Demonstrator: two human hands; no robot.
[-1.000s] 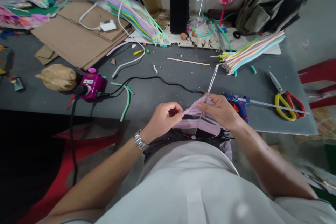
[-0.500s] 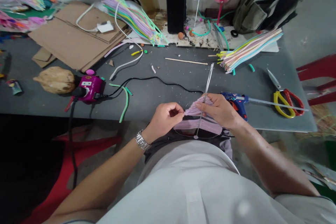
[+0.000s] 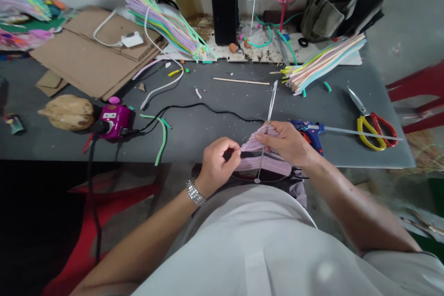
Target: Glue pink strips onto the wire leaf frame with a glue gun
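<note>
Pinching one corner of a fuzzy lilac piece between thumb and forefinger, the left hand appears to keep that end drawn taut. The right hand grasps the opposite side together with the pale rods, thumb on top, presumably so that piece and rods do not shift against each other. Both grips are engaged; neither is released. Location of the lilac piece: left of the glue gun, raised between the hands. A second lilac band sits left of the gun and nearer the body, crossed by the rods. The gun lies on its side, just beside the right hand, seemingly for ready reach; contact between the two cannot be confirmed. Its glue stick projects rightward over the handles of the scissors. A black cord runs from the purple power socket, well left of the gun, toward it, likely as its supply; the junction is hidden. Beyond the gun, a pastel stem bundle rests, probably as stock within arm's reach.
</note>
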